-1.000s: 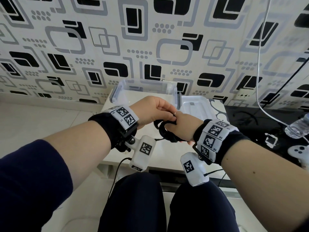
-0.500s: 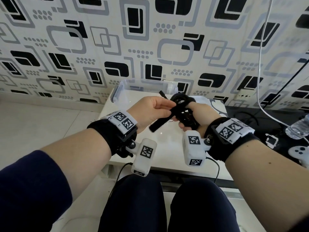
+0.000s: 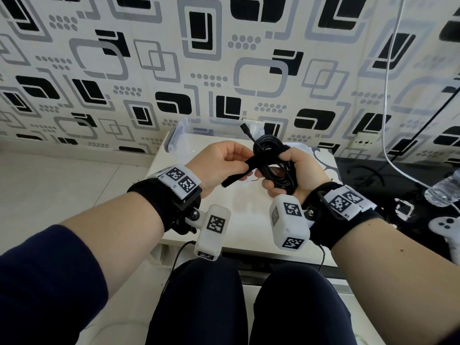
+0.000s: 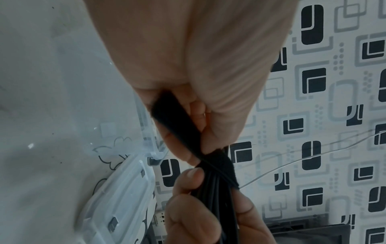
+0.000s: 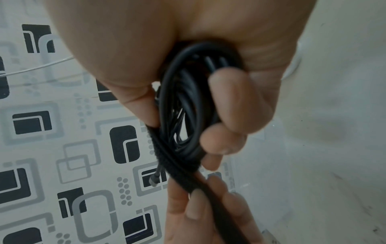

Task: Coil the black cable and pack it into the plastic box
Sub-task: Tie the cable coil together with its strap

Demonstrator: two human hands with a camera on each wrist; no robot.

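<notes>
My right hand (image 3: pixel 278 171) grips the coiled black cable (image 3: pixel 273 155) upright above the white table, fingers through the loops (image 5: pixel 183 107). A black strap (image 3: pixel 239 170) is wrapped once round the coil's top (image 5: pixel 173 158). My left hand (image 3: pixel 245 168) pinches the strap's free end (image 4: pixel 177 128) and holds it taut, down and to the left. One cable plug (image 3: pixel 245 128) sticks up behind the coil. The clear plastic box (image 3: pixel 189 135) stands open at the table's back, against the wall. Its lid (image 4: pixel 119 198) lies beside it, mostly hidden by my right hand in the head view.
The white table (image 3: pixel 249 220) stands in front of my knees. To its right is a black surface with loose wires, a water bottle (image 3: pixel 445 190) and a white game controller (image 3: pixel 445 227). A white cord (image 3: pixel 388 120) hangs down the patterned wall.
Both hands lifted the coil off the table a second ago. My right hand turned it upright, and my left hand drew the strap out to the left.
</notes>
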